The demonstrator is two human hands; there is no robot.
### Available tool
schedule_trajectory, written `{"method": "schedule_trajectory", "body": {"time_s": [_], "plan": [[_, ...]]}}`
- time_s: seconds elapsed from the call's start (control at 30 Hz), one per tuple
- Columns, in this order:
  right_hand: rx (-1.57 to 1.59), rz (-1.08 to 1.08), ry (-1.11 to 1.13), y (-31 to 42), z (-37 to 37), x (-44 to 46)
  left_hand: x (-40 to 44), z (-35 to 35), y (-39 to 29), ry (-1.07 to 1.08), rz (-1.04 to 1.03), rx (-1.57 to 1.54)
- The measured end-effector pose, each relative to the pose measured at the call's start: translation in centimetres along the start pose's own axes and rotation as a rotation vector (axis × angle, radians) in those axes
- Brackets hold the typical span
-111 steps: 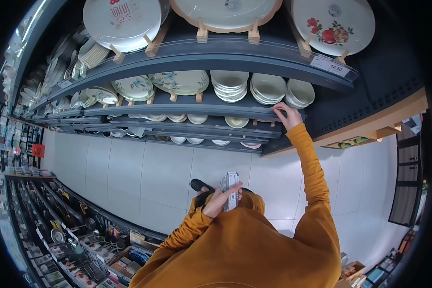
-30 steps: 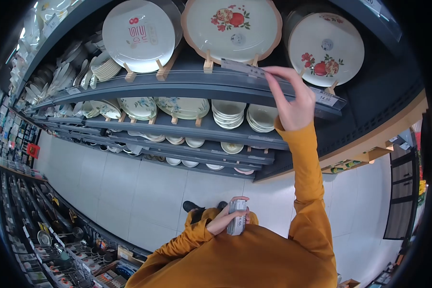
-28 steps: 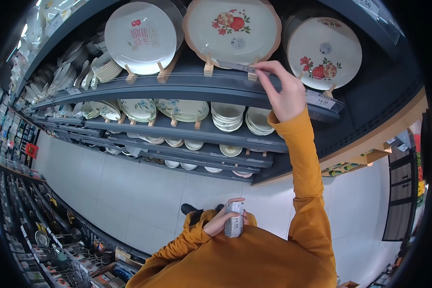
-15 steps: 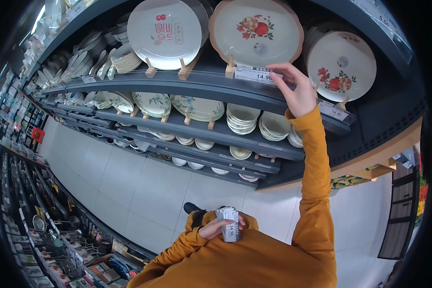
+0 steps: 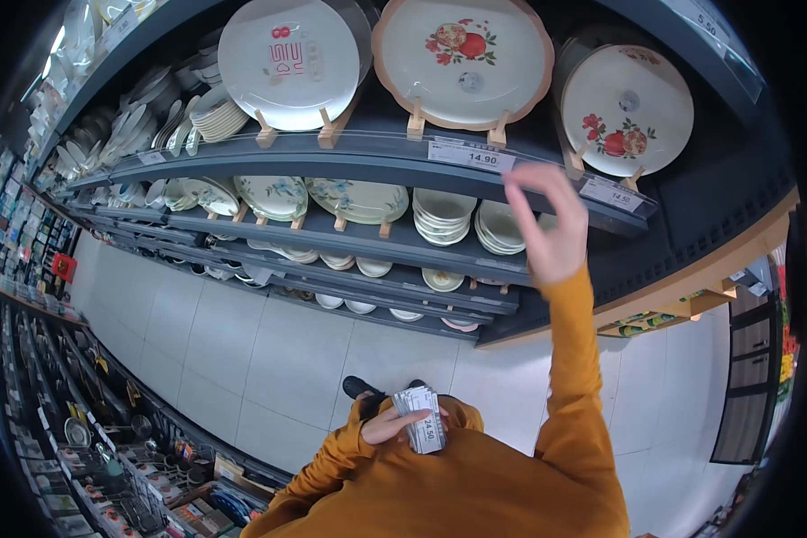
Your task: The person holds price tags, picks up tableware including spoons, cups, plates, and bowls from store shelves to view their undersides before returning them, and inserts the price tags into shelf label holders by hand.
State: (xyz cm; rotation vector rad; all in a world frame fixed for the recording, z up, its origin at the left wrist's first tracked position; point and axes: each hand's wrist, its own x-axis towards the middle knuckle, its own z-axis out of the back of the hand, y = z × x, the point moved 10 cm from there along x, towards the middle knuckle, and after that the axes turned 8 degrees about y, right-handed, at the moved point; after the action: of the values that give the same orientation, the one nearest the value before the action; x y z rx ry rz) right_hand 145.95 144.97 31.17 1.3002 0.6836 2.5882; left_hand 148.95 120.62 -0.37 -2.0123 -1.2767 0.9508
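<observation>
My left hand [image 5: 388,425] is closed around a stack of price labels [image 5: 428,426] in front of my body; the top one reads 24.50. My right hand [image 5: 554,224] is raised in front of the shelf edge, blurred, its thumb and fingers loosely curved with nothing visible between them. Just left of its fingertips is a price label [image 5: 471,156] reading 14.90 in the clear shelf-edge strip. Above that label a scalloped oval plate [image 5: 462,76] with a pomegranate print leans on wooden stands. To the right are a round pomegranate plate [image 5: 628,108] and another price label [image 5: 611,193].
A white plate [image 5: 289,67] with red print stands to the left on the same shelf. Lower shelves hold stacked bowls [image 5: 443,215] and floral plates [image 5: 357,199]. Kitchen tools hang on a rack [image 5: 90,439] across the tiled aisle [image 5: 215,332].
My right hand has come away from the 14.90 label, downward and toward me. The shelves have shifted slightly left in view. My left hand still holds the label stack.
</observation>
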Motion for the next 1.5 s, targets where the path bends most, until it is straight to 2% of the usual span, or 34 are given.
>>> {"method": "schedule_trajectory", "body": {"time_s": [0.03,0.1,0.13,0.17,0.2,0.33,0.43,0.5,0.67,0.77,0.97,1.07,1.17,1.37,1.5], "plan": [[0.116,-0.099,0.051,-0.4,-1.1,-2.2,-0.5,0.0,0.0,0.030,0.030,-0.103],[0.324,-0.302,0.187,-1.2,-4.5,-7.8,-0.7,2.2,0.1,-0.104,-0.033,-0.146],[0.389,-0.403,0.227,-1.8,-6.3,-10.8,-1.0,3.1,0.2,-0.172,-0.062,-0.169],[0.523,-0.572,0.259,-2.4,-8.1,-14.0,-1.3,3.4,-2.4,-0.338,-0.191,-0.236],[0.556,-0.615,0.292,-2.2,-9.3,-16.5,-1.4,4.3,-4.0,-0.382,-0.299,-0.211],[0.782,-0.783,0.391,0.8,-11.8,-20.7,-2.6,5.3,-9.0,-0.679,-0.443,0.005],[0.743,-0.803,0.222,0.3,-10.6,-21.4,-2.0,4.0,-11.4,-0.760,-0.473,0.032],[0.760,-0.833,0.143,-0.4,-9.8,-21.1,-1.3,3.7,-11.5,-0.731,-0.426,0.028],[0.691,-0.822,0.210,-0.4,-9.0,-19.9,-1.4,2.9,-12.0,-0.631,-0.472,-0.013],[0.656,-0.764,0.278,0.0,-9.7,-19.2,-2.4,3.2,-11.4,-0.608,-0.419,-0.043],[0.745,-0.758,0.164,2.6,-11.7,-17.5,-6.5,4.1,-12.9,-0.811,-0.477,-0.017],[0.741,-0.704,0.167,4.1,-13.2,-17.9,-8.4,4.8,-14.0,-0.798,-0.571,0.020],[0.768,-0.749,0.075,5.7,-14.2,-17.9,-10.4,5.3,-14.4,-0.792,-0.558,0.059],[0.740,-0.775,0.000,11.2,-19.4,-17.4,-17.0,8.1,-15.5,-0.670,-0.522,0.044],[0.747,-0.769,0.036,16.3,-26.8,-16.9,-24.7,12.8,-15.1,-0.724,-0.559,0.053]]}}
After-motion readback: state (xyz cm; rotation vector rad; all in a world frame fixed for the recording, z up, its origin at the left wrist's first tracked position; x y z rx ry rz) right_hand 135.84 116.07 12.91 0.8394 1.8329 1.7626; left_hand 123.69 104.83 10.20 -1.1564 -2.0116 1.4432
